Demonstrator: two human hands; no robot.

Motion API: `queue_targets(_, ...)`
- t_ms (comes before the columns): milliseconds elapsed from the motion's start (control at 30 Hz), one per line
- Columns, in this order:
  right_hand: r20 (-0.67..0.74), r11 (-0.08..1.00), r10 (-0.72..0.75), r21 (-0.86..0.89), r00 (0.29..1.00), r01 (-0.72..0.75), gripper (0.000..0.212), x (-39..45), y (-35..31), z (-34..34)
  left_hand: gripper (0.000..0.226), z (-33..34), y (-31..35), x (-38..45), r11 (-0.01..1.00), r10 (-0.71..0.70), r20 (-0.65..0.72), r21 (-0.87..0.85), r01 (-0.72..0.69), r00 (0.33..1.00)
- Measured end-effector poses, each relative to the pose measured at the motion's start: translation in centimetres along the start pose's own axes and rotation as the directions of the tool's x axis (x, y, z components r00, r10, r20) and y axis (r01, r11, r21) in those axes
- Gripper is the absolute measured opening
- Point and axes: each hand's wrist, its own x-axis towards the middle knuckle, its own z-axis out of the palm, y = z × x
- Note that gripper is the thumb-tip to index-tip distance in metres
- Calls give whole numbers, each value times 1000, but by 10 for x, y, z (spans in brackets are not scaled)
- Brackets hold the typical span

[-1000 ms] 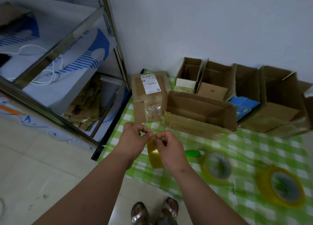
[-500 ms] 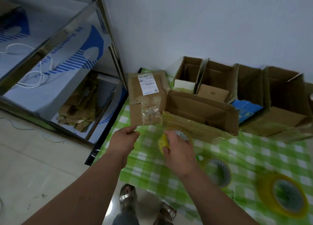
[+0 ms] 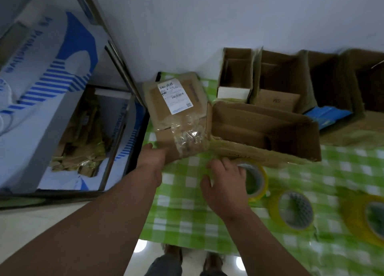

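A sealed cardboard parcel [image 3: 176,113] with a white shipping label and crinkled clear tape lies at the left end of the green checked tablecloth [image 3: 187,194]. My left hand [image 3: 152,157] grips its near left corner, thumb on top. My right hand [image 3: 225,181] is just right of it, fingers bent over the left side of a yellow tape roll [image 3: 258,178]. That roll lies flat on the cloth in front of an open cardboard box [image 3: 264,130].
Two more yellow tape rolls [image 3: 295,211] [image 3: 374,219] lie to the right. Several open boxes [image 3: 278,82] line the wall, one holding a blue packet [image 3: 330,115]. A metal shelf rack [image 3: 116,53] with cardboard scraps stands at the left.
Both hands pinched the tape roll's end in front of me. The right hand then carried the roll forward and laid it flat by the open box, while the left hand took the parcel's corner.
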Motion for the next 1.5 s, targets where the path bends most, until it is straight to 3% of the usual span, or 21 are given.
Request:
queue_targets(133,170,998,58,12,984,-61,29,9,-13,12,4,0,15,8,983,-93,12,-159,93,996)
queue_targets(200,212,995,88,36,973,-97,30,11,-17,14,16,-4,18,13,977,-105,41,-185,110,994)
queue_targets(367,255,971,175,118,951,-210,38,17,-25,14,16,-6,31,10,987,-7,89,-160,21,996)
queue_targets(467,176,903,290,274,941,-330,50,21,-25,6,9,-5,42,1,980,152,-27,-125,-154,988)
queue_targets(567,139,858,373,324,917,-398,57,25,-24,1,6,-13,53,-11,914,398,-234,18,-406,887)
queue_targets(633,166,828,399,357,902,-432,61,27,-22,-1,14,-24,57,-18,871,479,-253,16,-491,841)
queue_targets(700,217,804,397,386,892,-452,66,29,-22,-3,29,-36,57,-28,864,494,-221,18,-503,841)
queue_targets(833,353,801,297,415,887,-433,74,27,-25,-11,41,-51,41,-54,832,554,-223,135,-538,802)
queue_targets(1000,330,901,-101,430,939,-54,95,13,-44,-35,39,-51,20,-101,830,557,-258,165,-532,789)
queue_targets(1167,379,888,-341,432,860,161,109,-2,-53,-54,44,-44,4,-142,837,536,-290,59,-545,792)
queue_targets(1333,251,776,-395,605,884,175,66,-26,-42,-65,30,-32,-11,-165,902,362,-183,-179,-393,914)
queue_targets(1400,201,760,-359,630,911,160,53,-33,-34,-72,34,-31,-17,-168,912,320,-129,-228,-342,939)
queue_targets(1500,258,664,-216,746,942,-53,42,-38,-20,-93,49,-37,-22,-168,900,342,-129,-241,-364,931)
